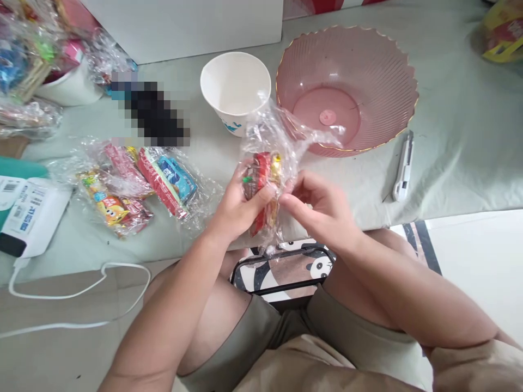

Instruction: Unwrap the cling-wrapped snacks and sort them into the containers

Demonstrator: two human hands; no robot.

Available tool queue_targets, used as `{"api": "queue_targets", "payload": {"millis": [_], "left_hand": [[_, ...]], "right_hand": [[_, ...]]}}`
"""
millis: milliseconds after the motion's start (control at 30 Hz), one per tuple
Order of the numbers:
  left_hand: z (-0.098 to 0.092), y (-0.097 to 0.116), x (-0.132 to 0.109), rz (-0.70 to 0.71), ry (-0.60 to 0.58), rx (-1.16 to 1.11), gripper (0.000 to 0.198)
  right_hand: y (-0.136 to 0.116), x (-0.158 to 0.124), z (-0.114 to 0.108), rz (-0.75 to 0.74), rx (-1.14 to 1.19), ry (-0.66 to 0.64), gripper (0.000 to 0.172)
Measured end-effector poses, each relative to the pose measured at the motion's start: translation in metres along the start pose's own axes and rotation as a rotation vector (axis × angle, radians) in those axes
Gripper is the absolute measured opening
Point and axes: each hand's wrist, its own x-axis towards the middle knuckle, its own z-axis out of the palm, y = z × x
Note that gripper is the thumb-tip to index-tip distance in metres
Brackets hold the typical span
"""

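A clear plastic bag of wrapped snacks point(262, 170), red, yellow and green inside, is held upright over the table's front edge. My left hand point(241, 204) is wrapped around its left side, thumb across the front. At the bag's right side, the fingers of my right hand point(321, 204) pinch together against the plastic; what exactly lies between them is too small to make out. Behind the bag stands a white paper cup point(235, 87). The pink ribbed bowl point(384, 92) with a gold rim is just to the right, its inside bare apart from a round sticker.
More clear bags of snacks point(110, 207) lie on the left. A white utility knife point(403, 169) rests at the right. A white power bank point(36, 218) with a cable point(77, 296) is far left, near a filled white cup point(73, 84). A white box point(196, 27) stands behind.
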Motion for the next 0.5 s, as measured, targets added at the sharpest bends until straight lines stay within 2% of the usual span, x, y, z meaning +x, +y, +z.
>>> {"api": "queue_targets", "payload": {"millis": [67,233,300,367,433,500], "left_hand": [[0.002,-0.001,-0.001,-0.02,-0.031,-0.031,0.058],[-0.006,0.015,-0.001,-0.209,-0.045,-0.176,0.061],[-0.01,0.018,-0.001,-0.199,-0.042,-0.164,0.061],[-0.009,0.014,-0.001,-0.126,-0.017,-0.118,0.059],[-0.004,0.007,-0.002,-0.024,0.006,-0.059,0.056],[0.003,-0.001,-0.002,0.041,-0.01,-0.024,0.054]], "right_hand": [[-0.001,0.0,0.002,-0.015,-0.013,0.041,0.036],[-0.002,0.003,-0.008,-0.111,0.175,0.239,0.032],[-0.002,0.003,-0.013,-0.106,0.207,0.251,0.034],[-0.002,0.002,-0.013,-0.07,0.175,0.171,0.037],[-0.004,0.0,-0.008,0.012,0.075,0.004,0.041],[-0.006,-0.002,0.0,0.1,-0.08,-0.151,0.037]]}}
